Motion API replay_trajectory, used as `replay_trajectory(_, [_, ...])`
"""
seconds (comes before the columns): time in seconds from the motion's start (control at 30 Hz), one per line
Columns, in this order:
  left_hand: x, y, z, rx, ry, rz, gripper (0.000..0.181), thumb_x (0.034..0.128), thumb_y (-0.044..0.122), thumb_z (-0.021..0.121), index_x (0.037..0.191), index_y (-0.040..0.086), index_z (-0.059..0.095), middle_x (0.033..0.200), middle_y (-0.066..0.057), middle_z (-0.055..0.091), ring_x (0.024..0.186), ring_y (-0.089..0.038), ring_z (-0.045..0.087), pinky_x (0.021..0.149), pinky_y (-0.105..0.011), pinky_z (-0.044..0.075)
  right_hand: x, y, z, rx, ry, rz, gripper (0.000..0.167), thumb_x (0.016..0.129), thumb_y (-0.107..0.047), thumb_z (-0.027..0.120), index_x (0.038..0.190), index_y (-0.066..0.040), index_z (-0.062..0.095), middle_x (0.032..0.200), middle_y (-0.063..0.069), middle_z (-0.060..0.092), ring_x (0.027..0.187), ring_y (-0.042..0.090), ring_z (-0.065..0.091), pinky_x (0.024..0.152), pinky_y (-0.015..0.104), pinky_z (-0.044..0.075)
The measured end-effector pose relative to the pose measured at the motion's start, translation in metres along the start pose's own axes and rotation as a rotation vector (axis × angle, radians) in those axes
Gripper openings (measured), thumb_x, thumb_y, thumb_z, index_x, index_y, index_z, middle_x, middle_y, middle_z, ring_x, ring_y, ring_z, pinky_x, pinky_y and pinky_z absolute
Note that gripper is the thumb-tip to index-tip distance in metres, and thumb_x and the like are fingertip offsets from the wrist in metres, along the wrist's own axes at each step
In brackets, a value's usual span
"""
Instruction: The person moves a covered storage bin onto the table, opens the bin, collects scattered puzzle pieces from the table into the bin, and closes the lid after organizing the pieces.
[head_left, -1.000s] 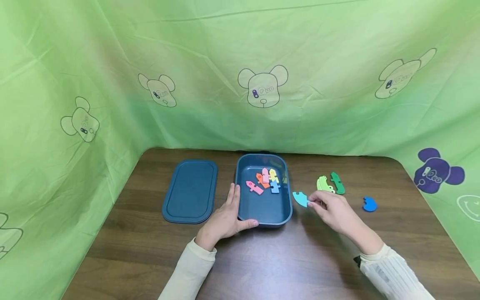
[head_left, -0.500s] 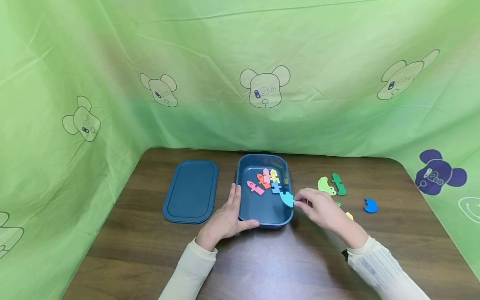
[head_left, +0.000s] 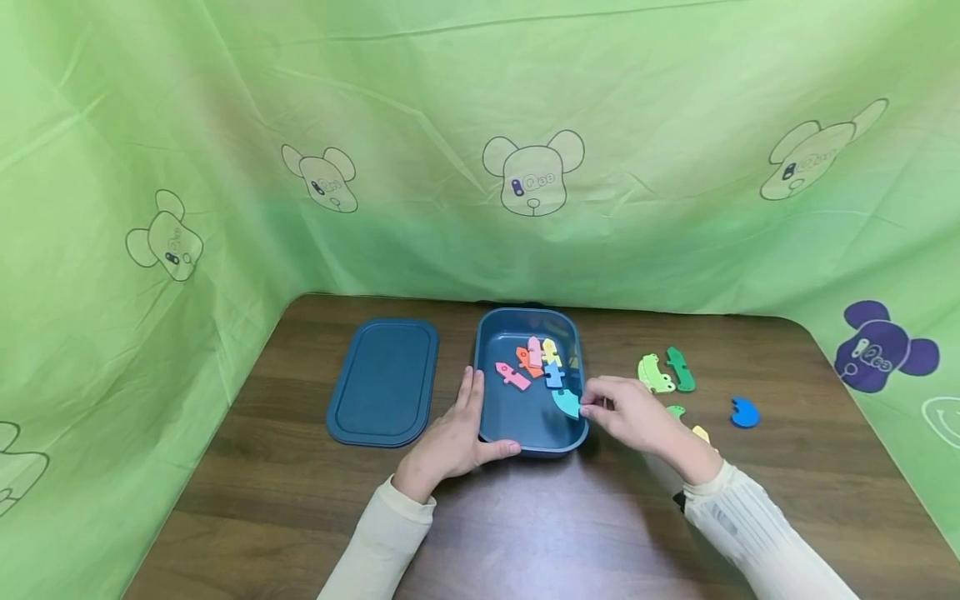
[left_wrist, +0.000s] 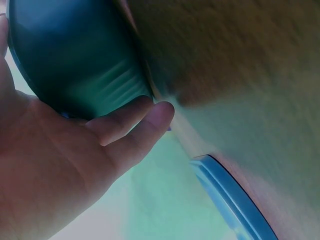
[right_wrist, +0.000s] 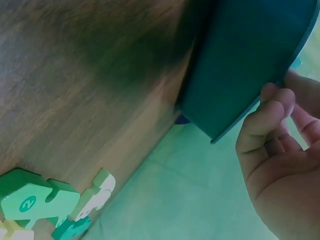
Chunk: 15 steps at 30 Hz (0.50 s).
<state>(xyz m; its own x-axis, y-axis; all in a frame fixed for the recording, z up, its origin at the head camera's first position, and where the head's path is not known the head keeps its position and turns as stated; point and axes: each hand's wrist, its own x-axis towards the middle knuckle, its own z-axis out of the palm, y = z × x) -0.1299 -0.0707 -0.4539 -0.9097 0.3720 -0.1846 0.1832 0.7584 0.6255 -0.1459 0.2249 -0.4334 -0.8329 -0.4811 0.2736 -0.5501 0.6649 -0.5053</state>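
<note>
A flat, turquoise, fan-shaped puzzle piece [head_left: 566, 403], its material uncertain, is held just inside the right rim of a dark blue, rounded-rectangular, plastic-looking box [head_left: 517, 423] at the centre of the frame. One corner of it is pinched between the thumb and bent fingers of the right hand [head_left: 633, 417]. Because so little is gripped, the piece could be twisted or dropped at a slant; because the fingertips are placed so close to the rim, they could be caught on it. Directly above it in the frame, a blue, notched puzzle piece [head_left: 554, 375] is seen; whether it is touched cannot be told, but it could be nudged or overlapped on release. The box is flanked by the left hand [head_left: 448, 439], its fingers extended along the left wall and its thumb laid at the lower rim, nothing clasped. Were the right wall bumped, the box could be skewed on the brown, wood-grained bench [head_left: 510, 533]. At right, a small yellow piece [head_left: 701, 433], partly hidden by the forearm, could be swept aside if the arm is lowered.
</note>
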Motion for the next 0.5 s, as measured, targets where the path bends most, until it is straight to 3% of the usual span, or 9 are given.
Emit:
replay_trajectory(0.23, [0.0005, -0.0005, 0.0007, -0.004, -0.001, -0.001, 0.122, 0.0829, 0.070, 0.069, 0.163, 0.017, -0.005, 0.169, 0.000, -0.013, 0.138, -0.048, 0.037, 0.106, -0.059, 0.038, 0.0054, 0.0034, 0.0002, 0.019, -0.031, 0.045, 0.027, 0.086, -0.005, 0.076, 0.076, -0.025, 0.062, 0.075, -0.014, 0.053, 0.068, 0.008, 0.052, 0.059, 0.028, 0.045])
replay_trajectory(0.5, [-0.0002, 0.0001, 0.0001, 0.002, 0.000, -0.004, 0.122, 0.0828, 0.070, 0.069, 0.163, 0.017, -0.005, 0.169, -0.001, -0.012, 0.139, -0.047, 0.038, 0.105, -0.058, 0.039, 0.0098, 0.0011, 0.0011, 0.008, 0.002, 0.061, 0.024, 0.085, -0.005, 0.075, 0.074, -0.024, 0.065, 0.077, -0.013, 0.055, 0.070, 0.008, 0.052, 0.061, 0.030, 0.044])
